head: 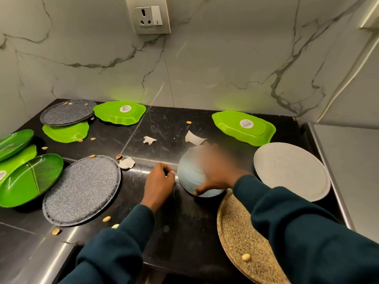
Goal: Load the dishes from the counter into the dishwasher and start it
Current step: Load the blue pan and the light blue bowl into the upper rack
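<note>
A pale blue round plate lies upside down mid-counter. My right hand, blurred by motion, spreads over it, thumb hooked at its near rim. Just left of the plate my left hand rests on the black counter with fingers curled, holding nothing that I can make out. A brown speckled plate lies under my right sleeve, a light grey plate at the right. Two dark speckled plates and several green leaf-shaped plates spread across the counter.
Peanuts and white scraps litter the counter. A marble wall with a socket rises behind. A steel edge borders the counter on the right. The dishwasher is out of view.
</note>
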